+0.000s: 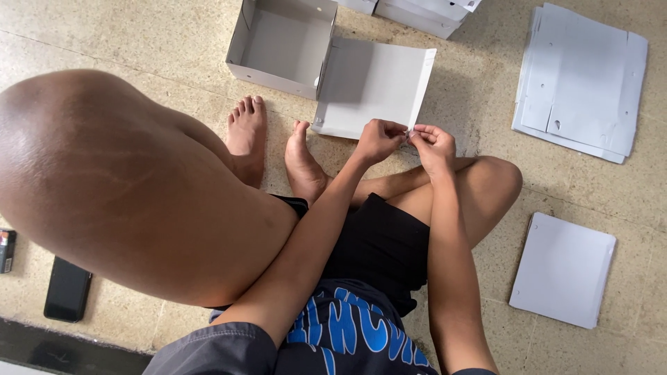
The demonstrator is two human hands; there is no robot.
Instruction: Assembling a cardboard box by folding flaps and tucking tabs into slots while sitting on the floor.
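Your left hand (379,139) and right hand (434,144) pinched together on the near corner of the half-folded white cardboard box (368,87), which stretched away from you.

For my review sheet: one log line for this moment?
left hand + right hand: pinching corner | flat white cardboard box blank | on floor

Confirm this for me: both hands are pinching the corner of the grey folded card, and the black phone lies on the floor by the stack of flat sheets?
Not quite. The head view shows the black phone at far left, opposite the stack of flat sheets. The left hand and right hand do pinch the card.
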